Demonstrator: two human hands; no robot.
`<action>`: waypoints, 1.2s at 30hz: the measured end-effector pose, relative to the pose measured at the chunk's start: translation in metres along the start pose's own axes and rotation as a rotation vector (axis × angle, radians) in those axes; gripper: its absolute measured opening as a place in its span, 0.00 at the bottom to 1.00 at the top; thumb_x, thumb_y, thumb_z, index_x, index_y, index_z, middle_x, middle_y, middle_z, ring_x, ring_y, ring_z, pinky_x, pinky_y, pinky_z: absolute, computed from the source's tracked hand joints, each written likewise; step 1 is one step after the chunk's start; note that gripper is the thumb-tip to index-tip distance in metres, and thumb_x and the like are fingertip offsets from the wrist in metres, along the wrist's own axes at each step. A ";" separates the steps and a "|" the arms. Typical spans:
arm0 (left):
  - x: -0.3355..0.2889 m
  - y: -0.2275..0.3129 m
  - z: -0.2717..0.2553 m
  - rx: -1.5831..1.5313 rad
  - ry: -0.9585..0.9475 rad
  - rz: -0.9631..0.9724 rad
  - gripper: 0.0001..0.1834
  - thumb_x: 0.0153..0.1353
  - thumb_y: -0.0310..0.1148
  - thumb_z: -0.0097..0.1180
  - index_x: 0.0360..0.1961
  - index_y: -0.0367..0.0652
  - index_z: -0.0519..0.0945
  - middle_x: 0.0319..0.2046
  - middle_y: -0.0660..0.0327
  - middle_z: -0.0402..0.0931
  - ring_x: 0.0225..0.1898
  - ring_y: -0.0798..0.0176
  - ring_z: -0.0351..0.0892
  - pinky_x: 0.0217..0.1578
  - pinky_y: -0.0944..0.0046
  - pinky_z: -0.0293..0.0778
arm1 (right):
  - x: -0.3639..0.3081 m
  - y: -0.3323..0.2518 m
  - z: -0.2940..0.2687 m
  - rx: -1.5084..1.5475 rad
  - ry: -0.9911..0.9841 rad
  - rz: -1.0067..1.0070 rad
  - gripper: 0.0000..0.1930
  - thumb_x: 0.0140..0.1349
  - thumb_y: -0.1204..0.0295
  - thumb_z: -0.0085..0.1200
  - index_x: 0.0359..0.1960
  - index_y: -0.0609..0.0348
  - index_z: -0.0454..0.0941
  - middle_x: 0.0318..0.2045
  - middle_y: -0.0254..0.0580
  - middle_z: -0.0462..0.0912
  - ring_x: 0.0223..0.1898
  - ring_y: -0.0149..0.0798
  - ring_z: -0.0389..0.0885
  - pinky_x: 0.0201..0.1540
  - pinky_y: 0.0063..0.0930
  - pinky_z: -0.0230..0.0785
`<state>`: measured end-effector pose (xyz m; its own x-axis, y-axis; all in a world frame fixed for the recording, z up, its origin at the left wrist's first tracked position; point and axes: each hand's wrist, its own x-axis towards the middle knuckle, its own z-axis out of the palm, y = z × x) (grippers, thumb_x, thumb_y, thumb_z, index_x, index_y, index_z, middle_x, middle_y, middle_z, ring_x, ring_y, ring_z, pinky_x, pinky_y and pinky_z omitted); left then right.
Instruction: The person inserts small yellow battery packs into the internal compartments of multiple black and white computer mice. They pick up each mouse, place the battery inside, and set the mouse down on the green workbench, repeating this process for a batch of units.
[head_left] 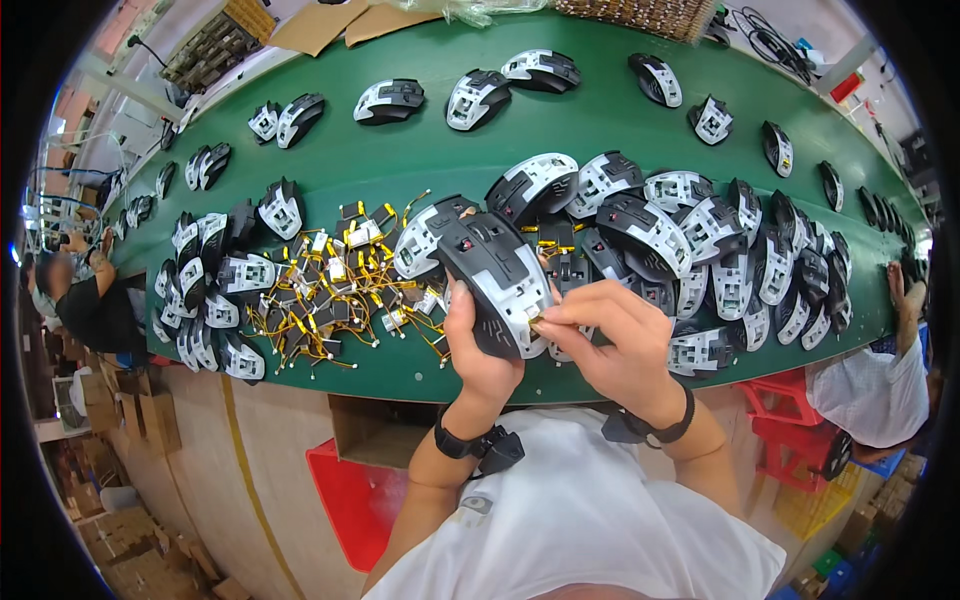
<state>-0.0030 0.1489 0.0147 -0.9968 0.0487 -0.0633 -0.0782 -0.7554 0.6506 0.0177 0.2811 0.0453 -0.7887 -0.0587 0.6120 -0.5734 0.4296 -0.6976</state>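
My left hand (478,352) grips a black-and-white computer mouse shell (497,276) from below, tilted over the near edge of the green conveyor belt (430,155). My right hand (612,345) pinches a small yellowish part (537,322) against the shell's lower right side. Both wrists wear black straps. Just beyond the held shell lies a dense pile of similar mouse shells (690,245).
A heap of small black battery parts with yellow wires (335,290) lies left of my hands. More shells (215,290) cluster at the far left and lie scattered along the belt's back. A red crate (350,500) sits below the belt. Other people work at both ends.
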 end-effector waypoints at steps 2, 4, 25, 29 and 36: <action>-0.001 -0.002 0.001 0.016 0.045 0.006 0.32 0.67 0.54 0.29 0.55 0.38 0.71 0.44 0.47 0.77 0.36 0.51 0.80 0.37 0.57 0.78 | 0.001 -0.002 0.002 -0.044 0.039 0.003 0.10 0.47 0.77 0.70 0.29 0.62 0.81 0.29 0.40 0.82 0.28 0.37 0.83 0.30 0.27 0.77; 0.002 -0.006 -0.005 0.003 0.054 -0.028 0.33 0.67 0.55 0.28 0.55 0.38 0.71 0.44 0.48 0.77 0.36 0.51 0.80 0.37 0.57 0.78 | -0.002 -0.002 0.006 0.028 0.027 0.093 0.10 0.48 0.79 0.69 0.32 0.62 0.82 0.30 0.42 0.83 0.29 0.37 0.83 0.30 0.27 0.77; 0.011 0.011 0.005 -0.127 0.053 0.017 0.32 0.67 0.54 0.27 0.50 0.38 0.72 0.40 0.51 0.78 0.32 0.53 0.78 0.32 0.58 0.76 | -0.020 -0.017 0.029 -0.304 -0.021 -0.112 0.26 0.44 0.79 0.62 0.51 0.62 0.80 0.46 0.42 0.75 0.44 0.46 0.73 0.45 0.36 0.69; 0.006 0.009 0.010 -0.131 0.109 0.013 0.32 0.67 0.55 0.27 0.50 0.39 0.74 0.39 0.50 0.78 0.29 0.53 0.77 0.28 0.59 0.75 | -0.030 -0.014 0.029 -0.403 -0.028 -0.170 0.27 0.41 0.79 0.57 0.50 0.63 0.80 0.50 0.41 0.76 0.43 0.44 0.74 0.43 0.33 0.69; 0.004 0.008 0.012 -0.139 0.049 0.019 0.33 0.68 0.55 0.27 0.53 0.39 0.73 0.41 0.51 0.78 0.31 0.54 0.78 0.31 0.58 0.75 | -0.030 -0.012 0.021 -0.407 0.017 -0.188 0.24 0.39 0.82 0.56 0.44 0.59 0.81 0.48 0.42 0.77 0.42 0.43 0.73 0.42 0.33 0.68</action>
<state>-0.0082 0.1508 0.0291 -0.9958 0.0043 -0.0913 -0.0532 -0.8392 0.5412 0.0440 0.2588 0.0278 -0.6736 -0.1559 0.7225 -0.5691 0.7330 -0.3725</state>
